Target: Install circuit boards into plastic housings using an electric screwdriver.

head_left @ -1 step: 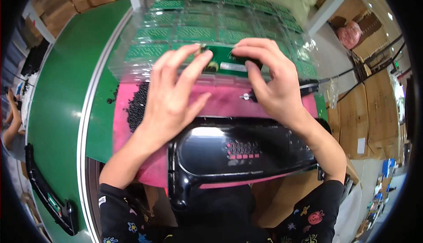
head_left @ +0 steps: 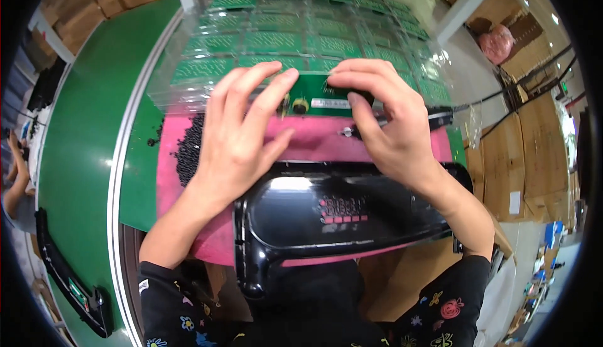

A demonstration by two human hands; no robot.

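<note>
Green, with a white label (head_left: 331, 103) and a round component (head_left: 300, 105) on its face, the circuit board (head_left: 314, 89) was between the two hands, at the near edge of a clear plastic tray (head_left: 164, 95) filled with similar boards. The right hand (head_left: 399, 121) had its right end pinched between curled fingers and thumb. The left hand (head_left: 235, 139) was half curled, fingertips at the board's left end and thumb apart from it; whether those fingers gripped or only steadied it, I could not tell. Nearer the body, a black plastic housing (head_left: 301, 221) lay on the pink mat (head_left: 314, 138), the mat showing through its small openings, with no board visible in it. Beside the right hand lay a dark tool (head_left: 440, 119) with a metal tip, and a heap of small black pieces (head_left: 188, 155) sat left of the left hand. The step in hand seemed to be handling and squaring up this single board. Any next move, I judged, called for holding it by its ends, clear of the components, and keeping it level past the tool.
</note>
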